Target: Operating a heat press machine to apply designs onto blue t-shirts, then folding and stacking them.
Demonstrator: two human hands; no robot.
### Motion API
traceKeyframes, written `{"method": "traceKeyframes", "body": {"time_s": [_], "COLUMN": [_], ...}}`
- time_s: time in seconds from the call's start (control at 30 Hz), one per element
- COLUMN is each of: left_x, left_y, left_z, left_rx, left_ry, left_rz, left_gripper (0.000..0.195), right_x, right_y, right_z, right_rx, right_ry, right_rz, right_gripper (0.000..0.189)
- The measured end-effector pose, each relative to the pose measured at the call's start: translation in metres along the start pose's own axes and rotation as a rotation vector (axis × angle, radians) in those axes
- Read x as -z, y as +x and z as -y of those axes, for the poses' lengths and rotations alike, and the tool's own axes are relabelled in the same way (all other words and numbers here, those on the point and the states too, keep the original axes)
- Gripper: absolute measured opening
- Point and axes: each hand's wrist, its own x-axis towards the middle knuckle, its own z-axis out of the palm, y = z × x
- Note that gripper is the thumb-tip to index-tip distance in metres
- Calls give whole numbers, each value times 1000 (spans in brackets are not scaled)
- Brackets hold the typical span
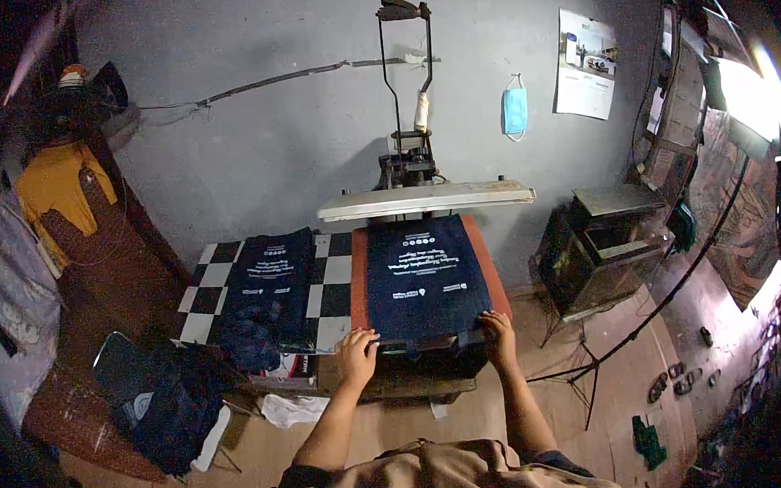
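Observation:
A dark navy fabric piece with white print, apparently a bag (427,315), lies spread on the orange-red pad (359,272) of a heat press. My left hand (358,357) rests at the pad's near left corner, fingers curled at the edge. At the near right corner, my right hand (499,334) touches the fabric's edge with its fingertips. Whether either hand grips the fabric cannot be told. Above the far end of the pad, the press's metal upper plate (428,199) is raised. More printed navy fabric (269,270) lies on a black-and-white checkered surface (332,273) to the left.
A pile of dark fabric (173,401) lies at the lower left. Right of the press stand a metal-framed glass box (597,266) and a black tripod stand (593,366). A white cloth (293,410) lies below the table; sandals (682,378) are on the floor at right.

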Motion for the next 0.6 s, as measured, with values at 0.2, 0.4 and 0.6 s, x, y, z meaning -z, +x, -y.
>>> {"method": "traceKeyframes", "body": {"time_s": [0.2,0.4,0.6], "left_x": [6,12,24], "left_y": [2,11,-4], "left_z": [9,4,5], "left_rx": [21,29,48], "left_ry": [-37,-82,-259], "left_rz": [15,31,-13], "left_gripper": [11,11,9], "right_x": [6,7,22], "right_y": [4,6,-4], "right_z": [9,12,58], "right_rx": [40,-109,38], "right_ry": [60,170,40], "right_rz": [6,-7,-145], "right_gripper": [32,30,25]}}
